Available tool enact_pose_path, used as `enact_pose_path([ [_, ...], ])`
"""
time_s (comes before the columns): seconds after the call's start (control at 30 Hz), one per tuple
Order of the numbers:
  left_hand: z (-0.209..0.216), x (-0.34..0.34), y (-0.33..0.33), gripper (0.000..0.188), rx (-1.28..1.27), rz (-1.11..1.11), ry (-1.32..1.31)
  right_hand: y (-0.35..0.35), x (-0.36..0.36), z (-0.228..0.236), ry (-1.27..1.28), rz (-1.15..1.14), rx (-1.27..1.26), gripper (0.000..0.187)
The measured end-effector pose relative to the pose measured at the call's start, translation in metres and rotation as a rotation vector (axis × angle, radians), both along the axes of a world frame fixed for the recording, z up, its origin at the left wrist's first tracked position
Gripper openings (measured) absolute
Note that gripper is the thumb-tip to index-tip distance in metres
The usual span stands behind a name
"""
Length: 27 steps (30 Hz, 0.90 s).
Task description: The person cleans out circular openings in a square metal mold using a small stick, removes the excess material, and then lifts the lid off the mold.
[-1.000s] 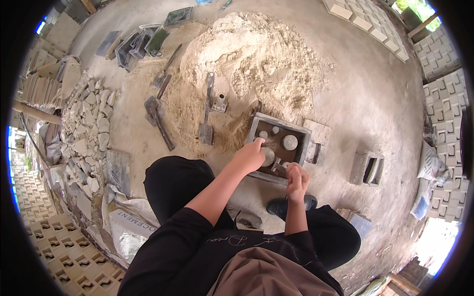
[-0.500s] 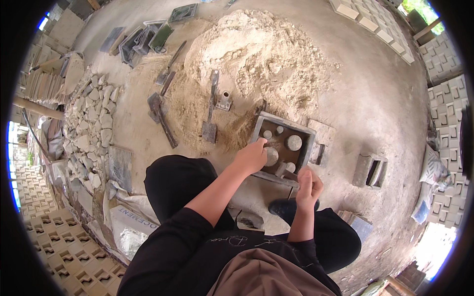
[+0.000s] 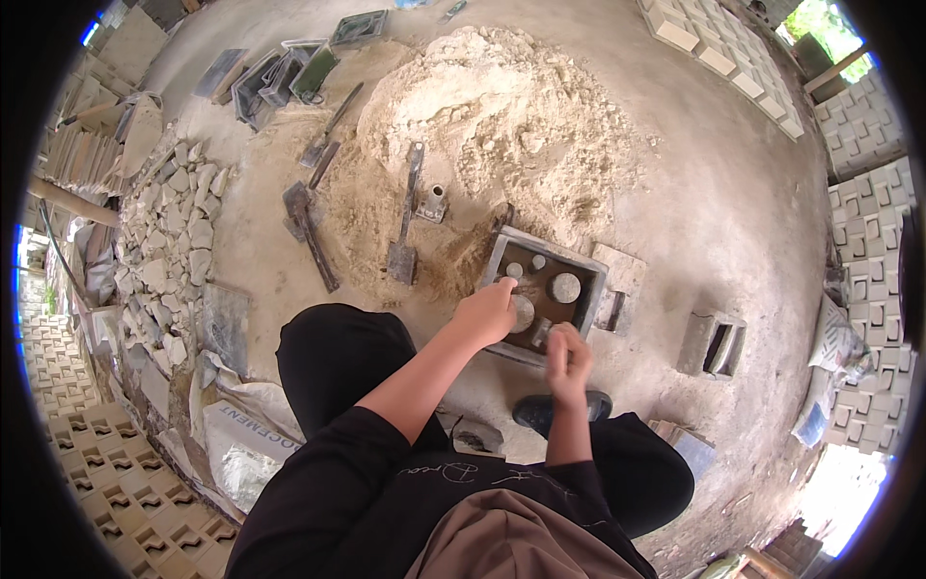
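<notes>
A grey rectangular mould box (image 3: 589, 307) stands on the floor in front of me, with several round grey pieces upright inside, among them a wide one (image 3: 565, 288). My left hand (image 3: 485, 314) reaches over its left side, fingers bent together beside a small round piece (image 3: 514, 271). What they hold, if anything, is hidden. My right hand (image 3: 569, 363) is closed over the near right part of the box. A small grey piece (image 3: 542, 333) shows by its fingertips; whether I grip it I cannot tell.
A pale powder heap (image 3: 502, 116) rises beyond the box. Left of it lie a short-handled shovel (image 3: 401, 261) and a hammer-like tool (image 3: 311, 232). Broken stones (image 3: 166, 251) cover the far left. A hollow block (image 3: 712, 345) stands right, and patterned blocks (image 3: 863, 309) are stacked beyond it.
My right hand has moved left and inward over the box's near edge. My left hand stays by the same small round piece. The whole view has shifted slightly.
</notes>
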<state>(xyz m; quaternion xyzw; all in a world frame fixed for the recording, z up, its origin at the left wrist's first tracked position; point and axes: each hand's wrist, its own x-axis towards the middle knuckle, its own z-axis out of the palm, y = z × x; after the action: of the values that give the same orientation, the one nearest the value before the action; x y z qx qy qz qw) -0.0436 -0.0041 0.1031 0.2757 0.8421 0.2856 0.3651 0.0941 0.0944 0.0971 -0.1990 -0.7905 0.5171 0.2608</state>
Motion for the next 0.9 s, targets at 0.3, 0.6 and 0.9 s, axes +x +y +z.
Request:
enact_pose_path([
  [0.3, -0.008, 0.002, -0.002, 0.034, -0.032, 0.004, 0.02, 0.009, -0.01, 0.006, 0.312, -0.105, -0.219, 0.035],
  [0.6, 0.003, -0.003, -0.002, 0.038, -0.032, -0.005, -0.023, 0.015, -0.013, -0.002, 0.348, -0.021, -0.371, 0.034],
  [0.9, -0.002, 0.003, -0.002, 0.038, -0.008, -0.005, -0.006, 0.005, -0.025, -0.002, 0.367, -0.144, -0.299, 0.037],
])
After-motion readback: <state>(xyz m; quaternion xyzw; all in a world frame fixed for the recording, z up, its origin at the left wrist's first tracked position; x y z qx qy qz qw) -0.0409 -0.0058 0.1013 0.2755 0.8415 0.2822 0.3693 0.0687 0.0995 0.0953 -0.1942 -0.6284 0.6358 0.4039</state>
